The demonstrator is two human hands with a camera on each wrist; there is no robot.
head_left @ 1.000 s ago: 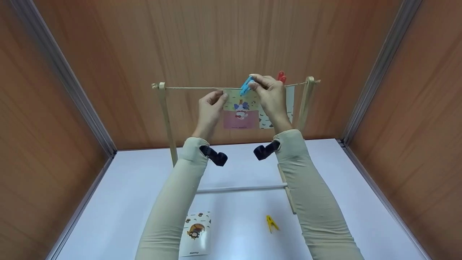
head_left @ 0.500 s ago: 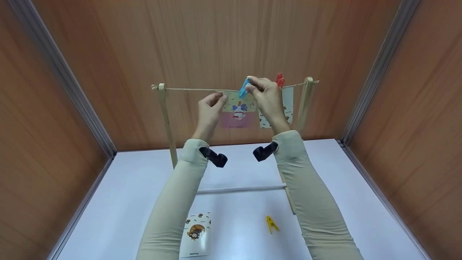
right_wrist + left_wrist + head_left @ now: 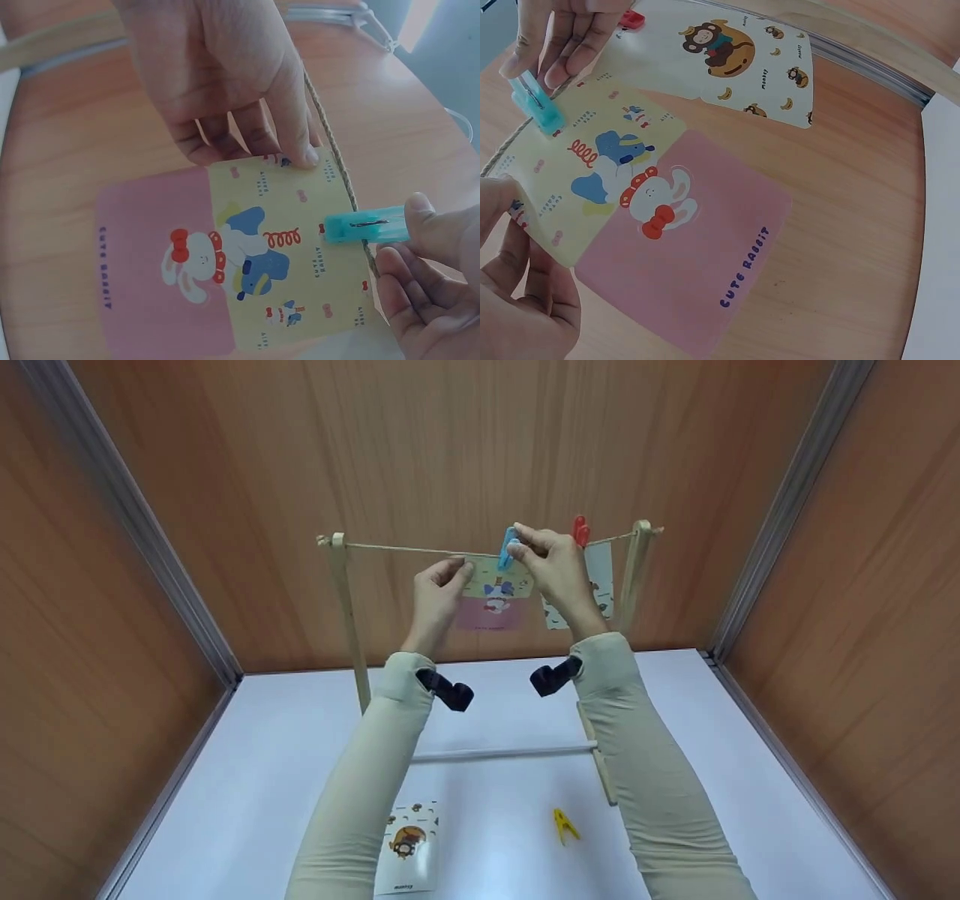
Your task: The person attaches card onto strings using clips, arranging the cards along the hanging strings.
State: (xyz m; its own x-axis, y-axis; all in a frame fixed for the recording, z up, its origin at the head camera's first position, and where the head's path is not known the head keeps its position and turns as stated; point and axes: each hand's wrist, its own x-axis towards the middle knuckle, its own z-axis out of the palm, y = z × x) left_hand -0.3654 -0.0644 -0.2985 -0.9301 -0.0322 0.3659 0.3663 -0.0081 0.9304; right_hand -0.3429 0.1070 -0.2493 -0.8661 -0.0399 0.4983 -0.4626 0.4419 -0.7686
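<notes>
A yellow and pink rabbit card (image 3: 491, 611) hangs at the rope (image 3: 405, 549), its top edge along it. My left hand (image 3: 437, 598) pinches the card's top left corner between thumb and fingers. With thumb and fingertips my right hand (image 3: 559, 566) grips a blue clothespin (image 3: 508, 549). In the right wrist view the clothespin (image 3: 365, 224) straddles the rope (image 3: 337, 157) and its tip overlaps the card's top edge. Beside it, a white monkey card (image 3: 712, 56) hangs from the rope under a red clothespin (image 3: 580, 531), partly behind my right hand.
Wooden posts (image 3: 347, 622) hold the rope at both ends, and a white bar (image 3: 502, 751) runs low between them. On the white table lie another monkey card (image 3: 407, 847) and a yellow clothespin (image 3: 565, 826). A wooden panel (image 3: 450, 450) stands behind.
Both hands have moved slightly down, drawing the rope lower at the rabbit card. The blue clothespin has come down with the right hand and turned more upright.
</notes>
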